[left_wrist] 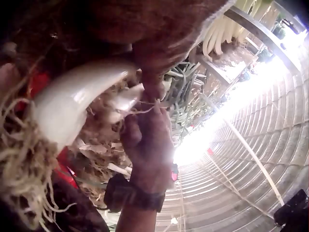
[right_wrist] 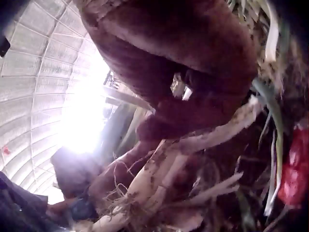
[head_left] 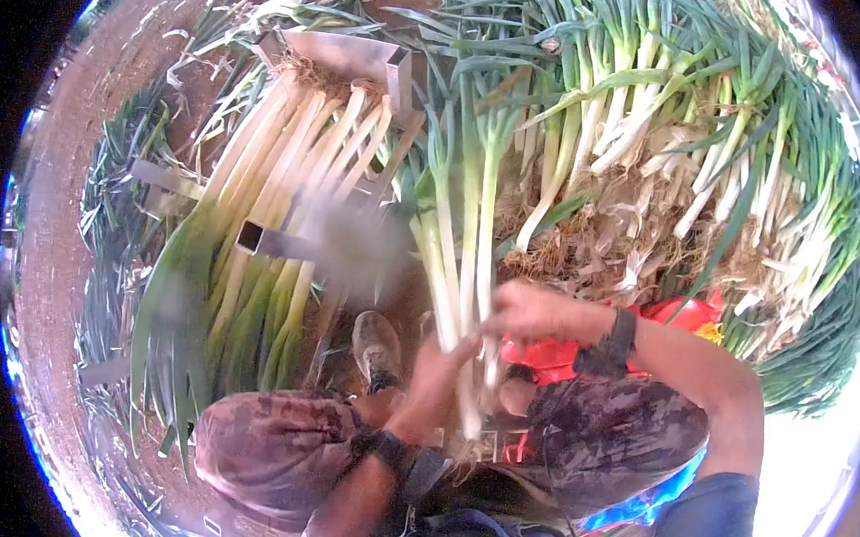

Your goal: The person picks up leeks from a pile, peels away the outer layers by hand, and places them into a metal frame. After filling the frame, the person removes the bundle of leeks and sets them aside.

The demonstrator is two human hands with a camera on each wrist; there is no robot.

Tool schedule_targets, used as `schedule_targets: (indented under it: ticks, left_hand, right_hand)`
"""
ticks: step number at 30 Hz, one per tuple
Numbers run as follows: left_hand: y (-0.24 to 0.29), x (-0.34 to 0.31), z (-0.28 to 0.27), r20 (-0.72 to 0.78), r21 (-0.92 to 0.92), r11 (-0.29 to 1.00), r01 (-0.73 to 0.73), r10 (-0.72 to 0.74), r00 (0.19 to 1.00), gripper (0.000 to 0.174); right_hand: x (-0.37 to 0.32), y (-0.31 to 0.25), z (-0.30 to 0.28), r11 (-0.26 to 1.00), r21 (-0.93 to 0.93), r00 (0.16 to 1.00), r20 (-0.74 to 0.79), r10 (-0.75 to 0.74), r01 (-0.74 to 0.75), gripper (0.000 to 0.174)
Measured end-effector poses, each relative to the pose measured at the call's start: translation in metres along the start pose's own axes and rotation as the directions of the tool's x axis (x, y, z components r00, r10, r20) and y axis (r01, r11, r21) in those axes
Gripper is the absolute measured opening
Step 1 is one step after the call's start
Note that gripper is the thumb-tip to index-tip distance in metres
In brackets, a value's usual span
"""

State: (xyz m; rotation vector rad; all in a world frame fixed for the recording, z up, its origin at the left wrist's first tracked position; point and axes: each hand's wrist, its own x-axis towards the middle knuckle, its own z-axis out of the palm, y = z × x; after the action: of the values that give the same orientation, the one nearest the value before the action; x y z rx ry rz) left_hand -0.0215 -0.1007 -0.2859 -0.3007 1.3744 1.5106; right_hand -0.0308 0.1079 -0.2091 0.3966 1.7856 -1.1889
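Note:
My left hand (head_left: 435,376) grips a few long green onions (head_left: 469,261) around their white stalks, low down between the knees. Their green tops point away from me, and the roots hang toward my lap. One thick white base with stringy roots (left_wrist: 26,159) shows large in the left wrist view. My right hand (head_left: 541,312) is just above the left, at the right-hand stalk, with thumb and fingertips pinched together there. In the right wrist view a loose strip of outer skin (right_wrist: 222,129) runs from the stalk under the right fingers.
A metal rack (head_left: 348,52) on the left carries a row of cleaned green onions (head_left: 291,157). To the right lies a large heap of unpeeled green onions (head_left: 639,86) with dry skins (head_left: 605,223) before it. Red plastic (head_left: 546,358) lies by the right knee.

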Motion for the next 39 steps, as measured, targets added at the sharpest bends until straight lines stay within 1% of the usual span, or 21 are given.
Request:
schedule_targets:
  ticks: [4,6,7,8,9,11,13,14,15,16,18,19,20,22,23,24,31,34,36,37,39]
  left_hand:
    - [0.009,-0.02,0.006,0.074,-0.014,1.0,-0.008,0.009,0.997,0.053]
    - [0.021,-0.033,0.003,0.288,-0.121,0.991,-0.062,0.095,0.953,0.049]
    - [0.03,-0.034,0.002,0.218,0.036,0.993,0.115,-0.12,0.969,0.041]
    - [-0.002,-0.013,-0.019,0.43,0.084,0.951,-0.298,0.235,0.872,0.036]
    - [0.018,-0.03,-0.008,0.367,0.121,0.976,-0.184,0.128,0.921,0.036]
    - [0.022,-0.028,-0.011,0.371,0.262,0.919,-0.296,0.188,0.909,0.037]
    - [0.024,-0.028,-0.025,0.634,0.436,0.337,-0.834,0.544,0.551,0.047]
    - [0.029,-0.024,-0.028,0.637,0.44,0.321,-0.839,0.547,0.543,0.047]
    - [0.029,-0.017,-0.034,0.681,0.428,0.173,-0.887,0.584,0.442,0.053]
    - [0.033,-0.015,-0.037,0.725,0.406,0.021,-0.914,0.602,0.336,0.06]
    - [0.049,-0.037,-0.04,0.738,0.49,0.049,-0.87,0.508,0.444,0.051]
    - [0.048,-0.055,-0.042,0.545,0.458,0.587,-0.668,0.409,0.732,0.048]
    - [0.059,-0.096,-0.029,0.441,0.45,0.744,-0.494,0.296,0.847,0.042]
    - [0.08,-0.178,-0.004,0.183,0.292,0.952,-0.089,0.036,0.982,0.031]
    - [0.066,-0.182,-0.015,0.186,0.31,0.945,-0.102,0.044,0.981,0.034]
    - [0.046,-0.185,-0.029,0.191,0.323,0.94,-0.112,0.051,0.98,0.037]
    - [0.006,-0.206,-0.064,0.317,0.408,0.907,-0.103,-0.035,0.948,0.04]
    - [0.01,-0.224,-0.054,0.173,0.528,0.844,-0.093,0.001,0.985,0.039]
    - [0.024,-0.247,-0.042,0.126,0.526,0.849,-0.052,-0.018,0.992,0.042]
    - [0.035,-0.262,-0.034,0.161,0.528,0.847,-0.059,-0.032,0.986,0.043]
    - [0.047,-0.283,-0.027,0.262,0.568,0.803,-0.182,0.033,0.964,0.04]
  right_hand:
    - [0.003,0.045,0.05,0.95,-0.019,0.949,-0.027,-0.313,0.312,0.032]
    - [-0.005,0.041,0.066,0.919,-0.084,0.92,-0.052,-0.389,0.384,0.031]
    - [-0.012,0.035,0.076,0.92,-0.068,0.92,-0.054,-0.389,0.385,0.031]
    - [-0.022,0.025,0.081,0.962,-0.044,0.959,-0.081,-0.272,0.269,0.029]
    - [-0.031,0.018,0.081,0.988,-0.035,0.981,-0.115,-0.156,0.153,0.027]
    - [-0.04,0.02,0.088,0.979,0.056,0.968,-0.167,-0.185,0.197,0.026]
    - [-0.07,-0.004,0.101,0.972,0.218,0.995,-0.061,-0.074,0.085,0.026]
    - [-0.064,0.011,0.118,0.882,0.084,0.88,0.073,-0.47,0.464,0.025]
    - [-0.057,0.024,0.134,0.63,0.01,0.608,0.251,-0.754,0.777,0.025]
    - [-0.113,-0.025,0.131,0.909,0.129,0.738,0.544,-0.4,0.397,0.026]
    - [-0.117,-0.012,0.131,0.863,0.024,0.663,0.63,-0.405,0.505,0.028]
    - [-0.121,-0.005,0.129,0.839,-0.008,0.636,0.657,-0.405,0.543,0.029]
    - [-0.133,0.005,0.11,0.727,-0.319,0.79,0.336,-0.513,0.608,0.03]
    - [-0.143,0.009,0.073,0.596,-0.722,0.718,-0.201,-0.667,0.351,0.032]
    - [-0.145,0.005,0.059,0.615,-0.771,0.649,-0.385,-0.657,0.166,0.033]
    - [-0.144,0.0,0.056,0.703,-0.71,0.727,-0.462,-0.508,0.039,0.036]
    - [-0.118,-0.014,0.132,0.563,-0.82,0.844,-0.226,-0.487,0.105,0.073]
    - [-0.099,-0.017,0.176,0.302,-0.921,0.703,-0.043,-0.71,0.248,0.084]
    - [-0.08,-0.015,0.202,0.103,-0.948,0.456,0.048,-0.889,0.301,0.082]
    - [-0.077,-0.018,0.204,0.095,-0.949,0.451,0.054,-0.891,0.3,0.082]
    - [-0.074,-0.025,0.206,0.056,-0.874,0.211,0.055,-0.976,0.483,0.074]
